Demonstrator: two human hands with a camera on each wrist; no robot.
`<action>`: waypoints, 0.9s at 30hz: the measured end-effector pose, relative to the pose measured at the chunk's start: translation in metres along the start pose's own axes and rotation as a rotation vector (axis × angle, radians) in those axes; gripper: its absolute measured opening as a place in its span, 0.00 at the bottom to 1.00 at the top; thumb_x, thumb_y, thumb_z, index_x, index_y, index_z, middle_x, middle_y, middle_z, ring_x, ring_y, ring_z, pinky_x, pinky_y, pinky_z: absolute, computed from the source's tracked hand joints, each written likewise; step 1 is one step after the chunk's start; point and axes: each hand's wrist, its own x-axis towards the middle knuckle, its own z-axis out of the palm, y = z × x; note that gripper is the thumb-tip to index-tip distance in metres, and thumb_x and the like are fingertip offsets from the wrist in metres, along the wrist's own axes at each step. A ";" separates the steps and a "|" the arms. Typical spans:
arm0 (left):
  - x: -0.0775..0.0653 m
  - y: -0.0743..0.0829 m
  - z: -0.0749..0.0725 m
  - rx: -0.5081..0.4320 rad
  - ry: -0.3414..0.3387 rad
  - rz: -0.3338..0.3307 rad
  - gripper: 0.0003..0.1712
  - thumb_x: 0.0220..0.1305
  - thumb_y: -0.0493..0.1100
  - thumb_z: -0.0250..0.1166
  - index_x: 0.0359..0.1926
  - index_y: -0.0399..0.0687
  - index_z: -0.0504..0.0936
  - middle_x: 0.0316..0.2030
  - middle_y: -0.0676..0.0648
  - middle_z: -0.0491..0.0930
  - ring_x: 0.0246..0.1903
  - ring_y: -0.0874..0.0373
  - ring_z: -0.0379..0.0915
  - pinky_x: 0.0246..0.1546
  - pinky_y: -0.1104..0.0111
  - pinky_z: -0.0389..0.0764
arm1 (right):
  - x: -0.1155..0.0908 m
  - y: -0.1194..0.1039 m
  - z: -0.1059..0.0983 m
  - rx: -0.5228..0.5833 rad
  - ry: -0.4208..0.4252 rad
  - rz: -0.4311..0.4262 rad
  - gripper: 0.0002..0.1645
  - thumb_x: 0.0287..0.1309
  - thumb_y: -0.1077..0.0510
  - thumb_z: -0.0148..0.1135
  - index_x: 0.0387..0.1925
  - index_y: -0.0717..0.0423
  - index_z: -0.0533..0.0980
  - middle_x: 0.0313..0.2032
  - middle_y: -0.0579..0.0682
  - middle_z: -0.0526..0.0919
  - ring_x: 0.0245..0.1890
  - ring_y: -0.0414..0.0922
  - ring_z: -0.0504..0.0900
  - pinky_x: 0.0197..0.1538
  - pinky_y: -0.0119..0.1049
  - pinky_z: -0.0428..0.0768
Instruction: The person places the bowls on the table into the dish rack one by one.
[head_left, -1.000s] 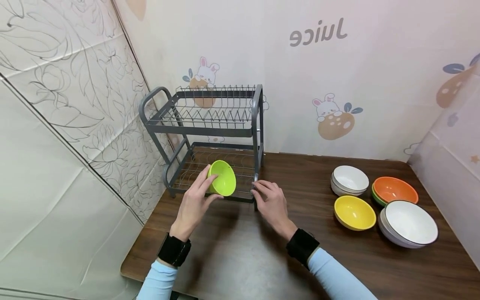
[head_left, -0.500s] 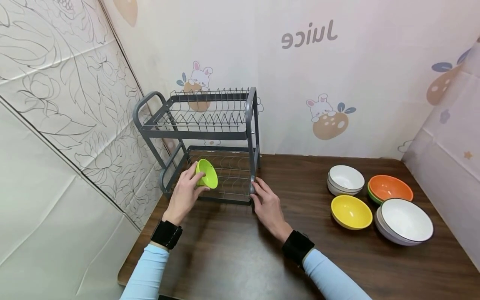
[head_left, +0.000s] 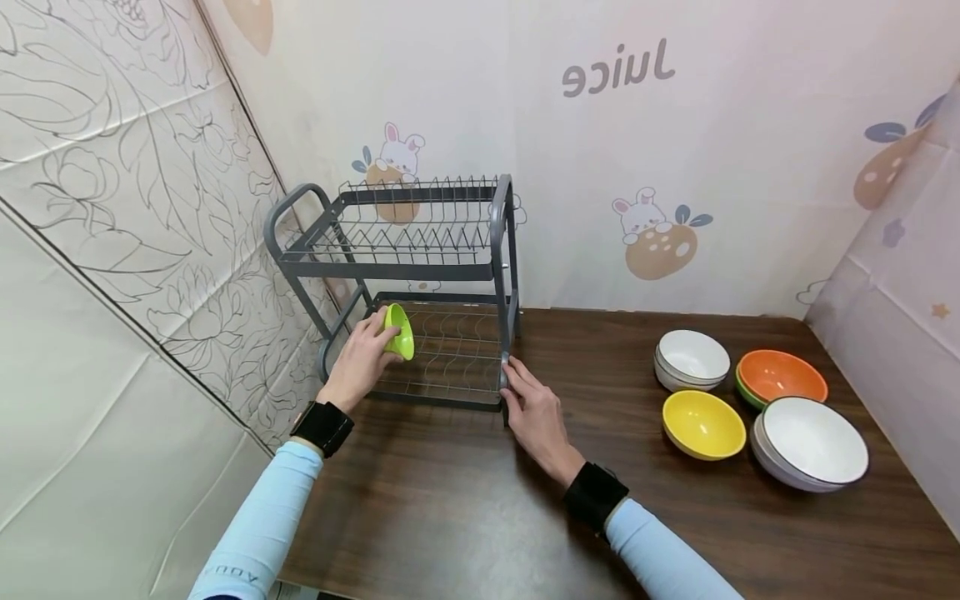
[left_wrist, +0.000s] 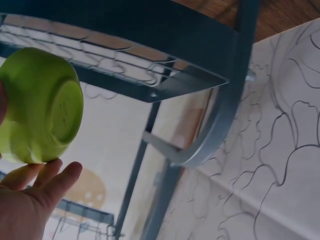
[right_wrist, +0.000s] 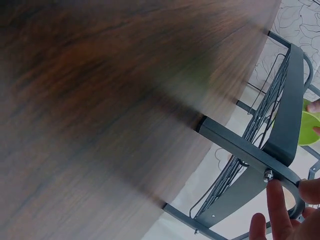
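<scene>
A small lime green bowl (head_left: 404,335) is held by my left hand (head_left: 357,357), thumb at its inner side and fingers around its outside. Tipped on its side with its mouth facing right, the bowl is over the left part of the lower tier of a grey two-tier dish rack (head_left: 390,271). The left wrist view shows the bowl's round foot (left_wrist: 67,112) and my fingertips against its wall. My right hand (head_left: 542,421) grips the rack's lower right front corner; in the right wrist view a finger (right_wrist: 276,205) lies by a bolt on the frame (right_wrist: 235,142).
At the right of the wooden table (head_left: 450,508) stand stacked white bowls (head_left: 693,354), a yellow bowl (head_left: 703,425), an orange bowl (head_left: 782,375) over a green one, and larger white bowls (head_left: 813,442). Patterned walls close in behind and at the left.
My left hand has carried the green bowl left and farther over the lower tier, turning its mouth more to the right. My right hand stays at the rack's corner. The head view shifted slightly.
</scene>
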 end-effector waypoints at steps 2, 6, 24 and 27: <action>0.003 -0.006 0.003 0.008 -0.008 -0.004 0.30 0.56 0.40 0.80 0.59 0.38 0.82 0.73 0.27 0.64 0.65 0.29 0.67 0.63 0.41 0.75 | -0.001 0.001 0.000 0.000 -0.001 0.005 0.29 0.69 0.66 0.69 0.69 0.61 0.76 0.70 0.58 0.75 0.42 0.46 0.90 0.38 0.43 0.86; 0.009 -0.019 0.007 0.042 -0.016 0.004 0.30 0.55 0.40 0.80 0.58 0.37 0.83 0.73 0.26 0.64 0.65 0.29 0.68 0.63 0.40 0.74 | -0.002 0.002 0.000 0.001 -0.001 0.010 0.29 0.69 0.66 0.68 0.70 0.60 0.76 0.71 0.57 0.75 0.42 0.46 0.90 0.40 0.45 0.86; 0.037 -0.068 0.011 0.270 -0.093 0.171 0.32 0.48 0.40 0.85 0.53 0.36 0.82 0.67 0.25 0.70 0.62 0.29 0.70 0.64 0.41 0.72 | -0.007 0.005 -0.002 -0.080 -0.023 -0.034 0.35 0.64 0.69 0.71 0.71 0.58 0.76 0.70 0.56 0.76 0.58 0.53 0.85 0.50 0.57 0.82; 0.040 -0.070 0.010 0.297 -0.112 0.182 0.33 0.47 0.40 0.85 0.54 0.35 0.83 0.68 0.25 0.69 0.63 0.29 0.69 0.65 0.42 0.72 | -0.007 0.005 -0.003 -0.073 -0.024 -0.034 0.34 0.64 0.69 0.72 0.71 0.58 0.76 0.69 0.57 0.77 0.57 0.52 0.85 0.50 0.57 0.82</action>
